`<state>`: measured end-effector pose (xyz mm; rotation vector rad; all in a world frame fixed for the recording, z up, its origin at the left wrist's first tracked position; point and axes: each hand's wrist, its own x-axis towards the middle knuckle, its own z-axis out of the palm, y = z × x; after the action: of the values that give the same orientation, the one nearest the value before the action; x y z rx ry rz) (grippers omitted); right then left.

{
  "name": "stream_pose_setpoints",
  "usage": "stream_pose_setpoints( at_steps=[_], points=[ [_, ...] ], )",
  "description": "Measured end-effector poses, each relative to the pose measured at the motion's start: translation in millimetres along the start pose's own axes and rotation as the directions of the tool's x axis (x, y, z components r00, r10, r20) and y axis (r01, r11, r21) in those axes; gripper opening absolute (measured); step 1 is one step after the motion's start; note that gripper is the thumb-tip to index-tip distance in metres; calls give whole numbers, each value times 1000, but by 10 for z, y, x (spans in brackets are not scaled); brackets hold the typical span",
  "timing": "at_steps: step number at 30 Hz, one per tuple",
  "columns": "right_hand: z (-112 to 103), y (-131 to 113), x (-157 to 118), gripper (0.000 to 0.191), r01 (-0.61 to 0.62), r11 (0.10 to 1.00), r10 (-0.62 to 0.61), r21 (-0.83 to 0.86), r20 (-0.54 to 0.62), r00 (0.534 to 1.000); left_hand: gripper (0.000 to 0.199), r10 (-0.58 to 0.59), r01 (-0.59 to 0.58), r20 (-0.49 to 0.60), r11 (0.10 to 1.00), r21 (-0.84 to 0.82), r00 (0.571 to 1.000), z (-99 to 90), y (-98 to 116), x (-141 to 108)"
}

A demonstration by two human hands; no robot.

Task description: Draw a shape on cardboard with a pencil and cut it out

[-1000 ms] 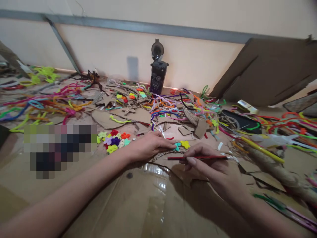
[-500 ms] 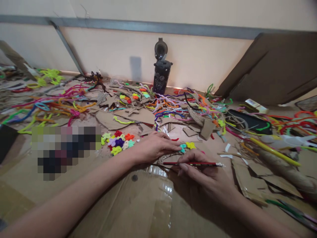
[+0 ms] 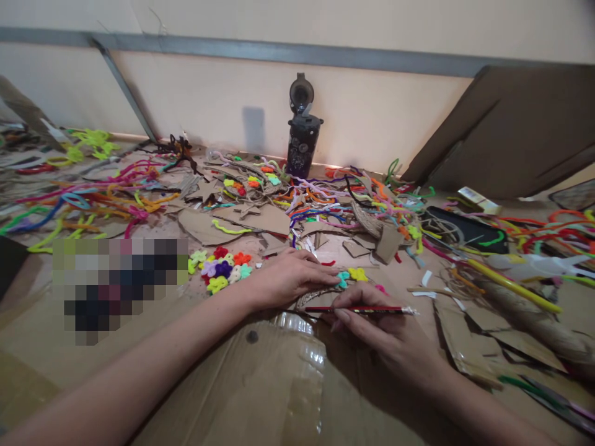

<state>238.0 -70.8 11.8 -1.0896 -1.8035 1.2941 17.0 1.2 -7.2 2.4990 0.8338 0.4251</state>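
Observation:
My right hand [image 3: 379, 322] is closed on a red and black pencil [image 3: 385, 309], whose tip points left over a small cardboard piece. My left hand [image 3: 290, 277] lies flat, fingers stretched to the right, on that cardboard piece [image 3: 304, 301], which has a twisted cord along it and is partly hidden under both hands. A turquoise pipe-cleaner flower [image 3: 344, 279] and a yellow one [image 3: 357, 274] sit just beyond my fingertips. Left of my left hand is a cluster of coloured flowers [image 3: 223, 269].
A dark bottle [image 3: 303, 147] with its lid up stands by the back wall. Pipe cleaners [image 3: 320, 197] and cardboard scraps [image 3: 246, 220] cover the table. At right are a black tray [image 3: 465, 229], a cardboard tube [image 3: 525, 313] and scissors [image 3: 553, 399]. A blurred patch hides something at left.
The view has shifted very slightly. Both hands keep nearly the same place, and the pencil lies a touch lower and further left in the picture.

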Motion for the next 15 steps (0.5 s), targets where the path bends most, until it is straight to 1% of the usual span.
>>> stream_pose_setpoints(
  at_steps=[2,7,10,15],
  points=[
    [-13,9,-1,15,-6,1000,6,6,0,1000,34,2,-2,3,1000,-3,1000,4,-8,0],
    [-46,45,-1,20,-82,996,82,43,3,997,35,7,-7,8,1000,5,1000,12,-19,-1],
    [-52,43,4,20,-87,995,87,58,0,996,35,22,-22,13,1000,2,1000,4,-12,-1],
    [-63,37,0,17,-66,996,68,52,-48,997,34,16,-16,18,1000,7,1000,-14,3,-2]
  ],
)
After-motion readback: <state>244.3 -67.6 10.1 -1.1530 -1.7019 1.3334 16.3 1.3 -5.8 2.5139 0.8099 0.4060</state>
